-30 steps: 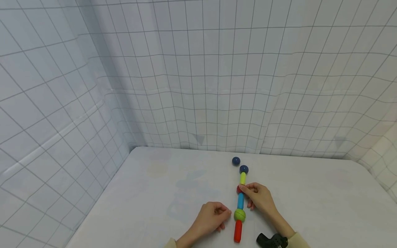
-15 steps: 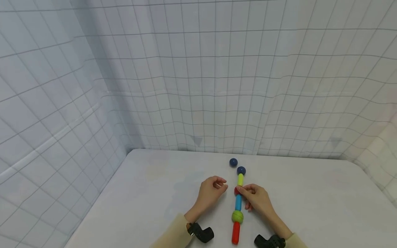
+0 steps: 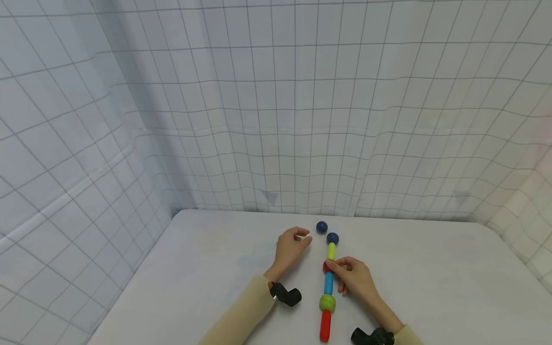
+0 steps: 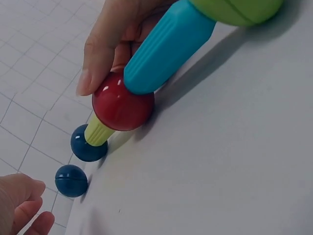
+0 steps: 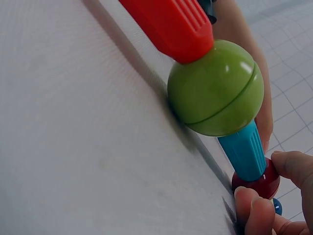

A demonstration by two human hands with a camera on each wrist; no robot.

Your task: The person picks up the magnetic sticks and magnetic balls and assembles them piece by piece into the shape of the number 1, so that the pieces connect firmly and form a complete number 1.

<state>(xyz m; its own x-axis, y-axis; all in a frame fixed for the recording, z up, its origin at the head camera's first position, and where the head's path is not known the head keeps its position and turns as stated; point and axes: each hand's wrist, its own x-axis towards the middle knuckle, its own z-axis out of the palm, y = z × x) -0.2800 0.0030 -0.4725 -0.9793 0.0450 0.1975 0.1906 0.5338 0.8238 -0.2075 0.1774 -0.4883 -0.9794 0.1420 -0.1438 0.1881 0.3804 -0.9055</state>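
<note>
A line of joined toy pieces lies on the white table: a red rod [image 3: 325, 326], a green ball [image 3: 327, 303], a blue rod [image 3: 328, 283], a red ball [image 4: 123, 102], a yellow rod [image 3: 331, 250] and a dark blue ball [image 3: 332, 238] at the far end. My right hand [image 3: 354, 276] pinches the red ball between thumb and fingers. A loose dark blue ball [image 3: 321, 227] sits just beyond the line's far end, slightly to its left. Beside that loose ball, on its left, my left hand [image 3: 292, 249] hovers with relaxed fingers and holds nothing.
The white table [image 3: 207, 287] spreads out on both sides of the line. A white grid-patterned curtain [image 3: 267, 120] stands behind it and at its sides. Black wrist cameras sit on the left wrist [image 3: 285, 293] and the right wrist [image 3: 373, 336].
My left hand has moved forward along the line, from beside the green ball to beside the loose dark blue ball. The right hand keeps its grip on the red ball.
</note>
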